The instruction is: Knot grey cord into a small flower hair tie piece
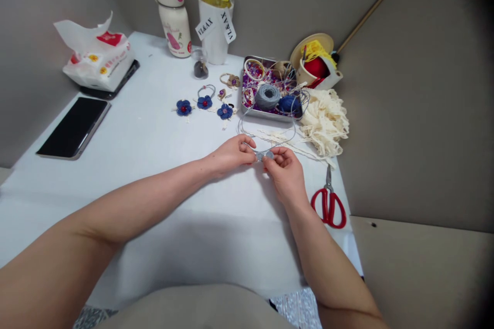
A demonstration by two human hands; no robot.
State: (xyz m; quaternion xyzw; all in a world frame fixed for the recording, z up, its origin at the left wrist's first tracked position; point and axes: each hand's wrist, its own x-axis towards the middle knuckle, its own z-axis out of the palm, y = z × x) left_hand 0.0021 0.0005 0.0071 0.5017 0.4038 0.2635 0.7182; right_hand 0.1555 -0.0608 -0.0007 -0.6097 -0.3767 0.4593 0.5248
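My left hand (236,154) and my right hand (284,167) meet above the white table, fingertips pinched from either side on a small grey-blue cord piece (260,156) with rounded, petal-like parts. Fingers cover much of it, so its full shape is hidden. From it a thin grey cord (292,135) loops up toward a grey cord ball (267,95) in a metal tray (270,117). Left of the tray lie three dark blue cord flowers with bead centres, including one blue flower (225,111) near my left hand. Red-handled scissors (328,205) rest beside my right forearm.
The tray also holds beads and a blue cord ball (288,104). Cream lace (326,121) is heaped at its right, below a cup of yarn (314,69). A bottle (174,25), white tumbler (216,36), tissue pack (106,64) and phone (75,127) stand or lie further left.
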